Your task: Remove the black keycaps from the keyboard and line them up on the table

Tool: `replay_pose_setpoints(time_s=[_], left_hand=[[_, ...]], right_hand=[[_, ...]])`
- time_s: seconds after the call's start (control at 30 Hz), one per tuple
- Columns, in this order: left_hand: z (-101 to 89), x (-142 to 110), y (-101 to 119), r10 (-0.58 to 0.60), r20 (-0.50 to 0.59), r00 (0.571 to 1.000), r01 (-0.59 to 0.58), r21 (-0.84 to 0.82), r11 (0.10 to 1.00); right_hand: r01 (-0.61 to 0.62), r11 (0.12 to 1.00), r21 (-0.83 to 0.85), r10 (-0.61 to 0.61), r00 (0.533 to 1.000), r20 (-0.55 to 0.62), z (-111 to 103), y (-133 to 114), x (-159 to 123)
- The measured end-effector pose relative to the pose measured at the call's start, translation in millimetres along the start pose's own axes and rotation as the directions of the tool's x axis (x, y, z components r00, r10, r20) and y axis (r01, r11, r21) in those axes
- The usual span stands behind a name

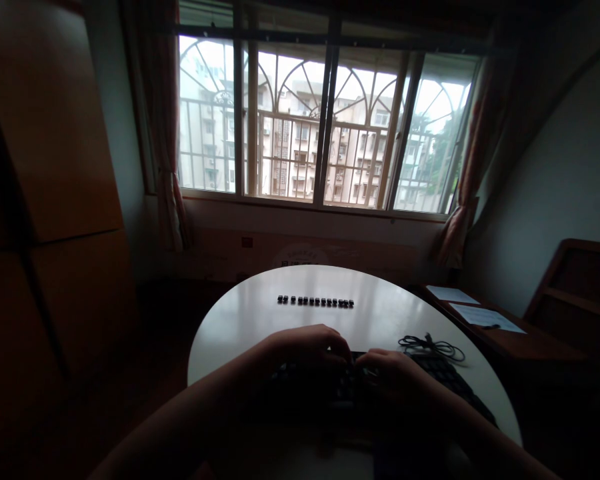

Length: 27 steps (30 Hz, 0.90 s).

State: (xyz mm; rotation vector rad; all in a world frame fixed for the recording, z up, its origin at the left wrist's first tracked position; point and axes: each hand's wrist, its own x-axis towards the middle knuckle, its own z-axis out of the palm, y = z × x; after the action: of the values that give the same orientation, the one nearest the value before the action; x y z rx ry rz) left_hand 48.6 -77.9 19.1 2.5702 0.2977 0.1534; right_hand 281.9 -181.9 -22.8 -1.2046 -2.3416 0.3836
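the left hand (325, 343) and right hand (387, 370) curl close together over the keyboard (444, 375), which lies toward 6 o'clock on the round table (240, 327); it's too dark to tell whether either hand's fingertips are pinched on anything. a coiled cable (430, 345) lies at 2 o'clock from the right hand. a row of small black keys (317, 302) sits at 12 from the left hand. papers (485, 318) lie farther off at 2, the window (290, 127) at 12.

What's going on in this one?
A person's left hand and right hand are close together at a dark keyboard on a round white table. It is too dark to tell whether either hand grips anything. Beyond them, small black pieces that look like keycaps sit in a row, and a looped cable lies by the keyboard's right part.
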Motion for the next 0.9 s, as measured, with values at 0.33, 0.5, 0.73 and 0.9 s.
replay_pose_setpoints(time_s=[0.33, 0.5, 0.73, 0.9], left_hand=[[2.0, 2.2, -4.3, 0.036, -0.027, 0.999, -0.036, 0.014, 0.999], [1.4, 2.2, -3.1, 0.042, -0.017, 0.999, -0.042, 0.008, 0.999], [1.8, 3.6, 0.7, 0.047, -0.033, 0.998, -0.046, 0.031, 0.998], [-0.2, 2.9, -2.3, 0.061, -0.077, 0.995, -0.054, 0.09, 0.995]], right_hand=[[-0.003, 0.999, -0.039, 0.003, 1.0, -0.003, 1.7, 3.4, 0.6], [0.007, 0.999, -0.037, -0.007, 1.0, -0.011, 2.6, 5.1, 0.9], [-0.022, 0.996, -0.092, 0.02, 1.0, -0.024, 0.7, -0.5, 0.6], [-0.022, 0.994, -0.111, 0.013, 0.997, -0.08, 0.7, -1.5, 0.5]])
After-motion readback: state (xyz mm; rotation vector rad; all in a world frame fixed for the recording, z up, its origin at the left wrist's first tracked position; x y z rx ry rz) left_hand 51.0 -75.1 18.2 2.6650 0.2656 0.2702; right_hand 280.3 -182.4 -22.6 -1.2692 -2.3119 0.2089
